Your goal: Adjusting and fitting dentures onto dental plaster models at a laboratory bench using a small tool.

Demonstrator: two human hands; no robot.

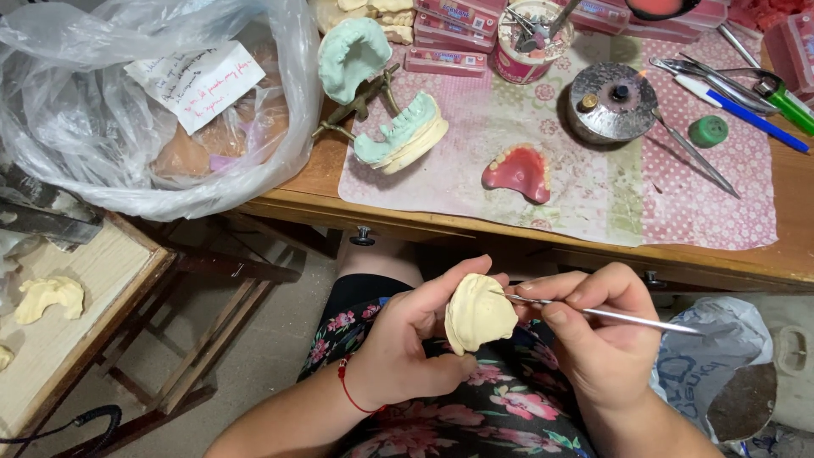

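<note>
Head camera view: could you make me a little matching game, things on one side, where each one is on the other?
Things:
1. cream plaster cast
2. pink denture
3. thin metal tool
4. green cap

Places:
A. in the right hand
B. on the cloth, right of the round metal burner
C. in the left hand
D. on the cloth, mid-table

Pairs: 1-C, 2-D, 3-A, 4-B

Dental technician's workshop. Wooden counter (763, 263) with patterned mat; pink denture (519, 174) at mat centre. Left of denture: green-and-cream jaw casts on articulator (381, 110). Right: spirit burner (612, 102), metal wax tools (695, 153). Behind: tool cup (532, 38), pink boxes (445, 61).
</note>
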